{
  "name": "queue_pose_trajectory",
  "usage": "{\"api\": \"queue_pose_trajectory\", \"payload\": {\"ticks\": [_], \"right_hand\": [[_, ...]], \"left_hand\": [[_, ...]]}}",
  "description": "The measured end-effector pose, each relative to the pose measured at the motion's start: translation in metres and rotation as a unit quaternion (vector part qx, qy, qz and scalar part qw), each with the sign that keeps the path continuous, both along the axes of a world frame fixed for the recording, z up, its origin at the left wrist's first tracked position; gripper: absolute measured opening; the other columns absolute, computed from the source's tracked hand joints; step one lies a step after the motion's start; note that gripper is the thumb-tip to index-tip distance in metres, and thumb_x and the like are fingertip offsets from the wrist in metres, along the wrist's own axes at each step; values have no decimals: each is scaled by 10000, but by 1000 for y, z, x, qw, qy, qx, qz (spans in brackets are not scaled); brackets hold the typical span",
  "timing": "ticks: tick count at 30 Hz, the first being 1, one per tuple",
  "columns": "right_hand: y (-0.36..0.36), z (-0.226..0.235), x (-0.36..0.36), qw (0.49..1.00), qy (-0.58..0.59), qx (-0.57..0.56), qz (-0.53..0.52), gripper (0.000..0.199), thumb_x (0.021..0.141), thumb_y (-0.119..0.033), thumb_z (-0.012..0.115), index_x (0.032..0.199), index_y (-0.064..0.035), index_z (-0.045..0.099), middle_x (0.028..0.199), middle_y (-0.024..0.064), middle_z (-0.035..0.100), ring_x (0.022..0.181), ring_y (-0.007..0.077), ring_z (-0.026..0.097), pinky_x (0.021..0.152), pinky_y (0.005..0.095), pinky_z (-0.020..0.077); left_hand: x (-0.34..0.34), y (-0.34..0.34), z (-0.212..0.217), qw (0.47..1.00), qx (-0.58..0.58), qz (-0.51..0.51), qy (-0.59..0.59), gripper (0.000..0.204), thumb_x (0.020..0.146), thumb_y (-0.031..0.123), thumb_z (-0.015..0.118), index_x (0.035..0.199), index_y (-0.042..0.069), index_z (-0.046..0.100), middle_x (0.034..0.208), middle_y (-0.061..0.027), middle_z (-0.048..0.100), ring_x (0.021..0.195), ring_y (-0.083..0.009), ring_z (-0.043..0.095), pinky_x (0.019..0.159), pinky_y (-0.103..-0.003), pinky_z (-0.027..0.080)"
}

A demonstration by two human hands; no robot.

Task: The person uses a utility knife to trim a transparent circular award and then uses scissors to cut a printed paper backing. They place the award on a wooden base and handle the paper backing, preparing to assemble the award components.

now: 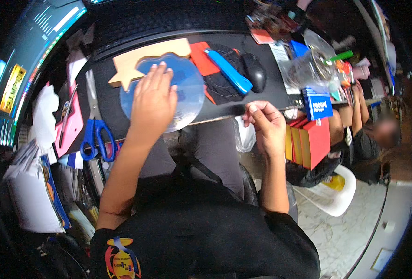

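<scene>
The left hand (pixel 154 98) is pressing flat on a translucent disc (pixel 191 88) overhanging the worktop's (pixel 274 90) near edge — the right hand (pixel 268 128) is curling nearby, grip unclear.

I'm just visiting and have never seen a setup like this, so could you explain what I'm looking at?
There's no machine here: these are a person's own bare hands. The single picture comes from a wide fisheye camera worn on their head, looking down, so straight edges bend near the rim.

On the dark desk are blue-handled scissors, a tan wavy-edged piece, a blue cutter-like tool and a black mouse. The left hand rests palm down on a round, see-through disc. The right hand is raised by the desk's near edge, fingers curled; I can't tell whether it pinches anything small.
</scene>
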State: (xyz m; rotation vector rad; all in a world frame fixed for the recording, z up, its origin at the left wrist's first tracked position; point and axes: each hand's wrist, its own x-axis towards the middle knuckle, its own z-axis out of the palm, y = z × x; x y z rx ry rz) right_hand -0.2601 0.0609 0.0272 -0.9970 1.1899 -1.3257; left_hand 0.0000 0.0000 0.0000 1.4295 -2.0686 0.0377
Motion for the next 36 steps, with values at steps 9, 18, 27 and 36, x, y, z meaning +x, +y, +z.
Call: {"api": "queue_pose_trajectory", "payload": {"ticks": [9,18,27,36], "right_hand": [[27,-117,-26,977,-18,95,-189,176,897,-117,619,976,40,612,805,95,638,701,167,629,616,281,528],[-43,-291,-87,959,94,111,-245,126,884,-30,550,991,6,606,916,76,646,798,168,641,654,281,522],[-82,-327,-95,967,92,76,-227,272,839,-44,494,1077,11,614,1054,127,651,890,252,635,734,354,509],[-95,-394,-117,935,257,173,-174,499,894,-391,487,1243,-46,577,1232,143,607,1077,294,610,946,381,457]], "left_hand": [[12,-4,4,1000,-4,1,-16,329,871,152,558,1159,-5,581,1290,-213,536,1229,-367,487,1033,-465,364],[10,-5,5,999,9,2,-36,330,893,165,540,1175,-3,573,1310,-210,523,1235,-367,480,1043,-459,355],[7,-4,8,999,25,3,-43,339,893,153,545,1196,4,564,1312,-212,523,1250,-368,470,1040,-457,349],[3,-3,8,998,32,15,-58,328,904,154,538,1194,3,568,1322,-208,516,1255,-363,468,1043,-458,345]]}}
